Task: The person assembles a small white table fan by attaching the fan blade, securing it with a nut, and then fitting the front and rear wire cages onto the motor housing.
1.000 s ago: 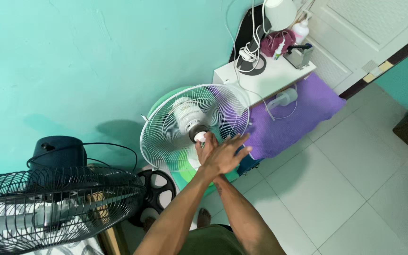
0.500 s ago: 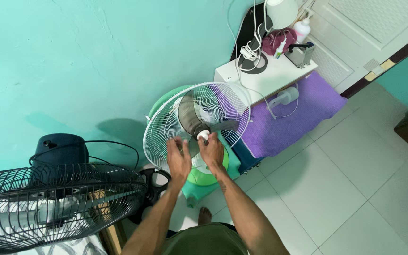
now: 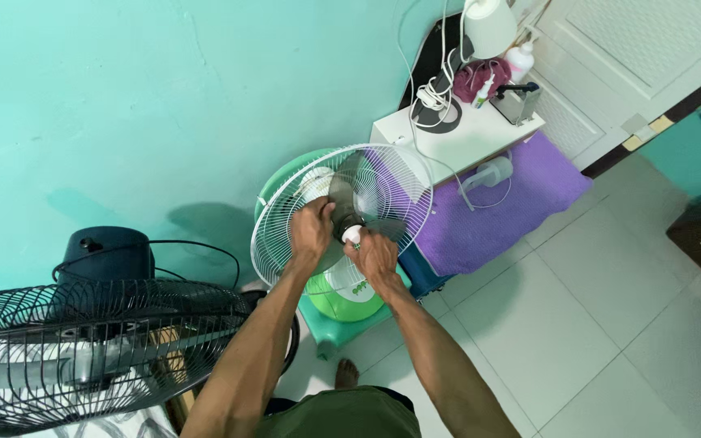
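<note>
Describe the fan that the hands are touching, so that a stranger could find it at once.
Look at the turquoise wall; the white fan stands before it, beside the small white table. Its round white wire guard has no front half, and the left hand and right hand meet at its hub. The other fan is black.

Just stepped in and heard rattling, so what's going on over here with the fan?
A person is working on a white wire-cage fan that stands against the turquoise wall. The left hand grips the translucent grey blade near its hub, while the right hand pinches the small white round cap at the blade's centre. The front grille is off. A black wire-cage fan sits close by at the lower left.
</note>
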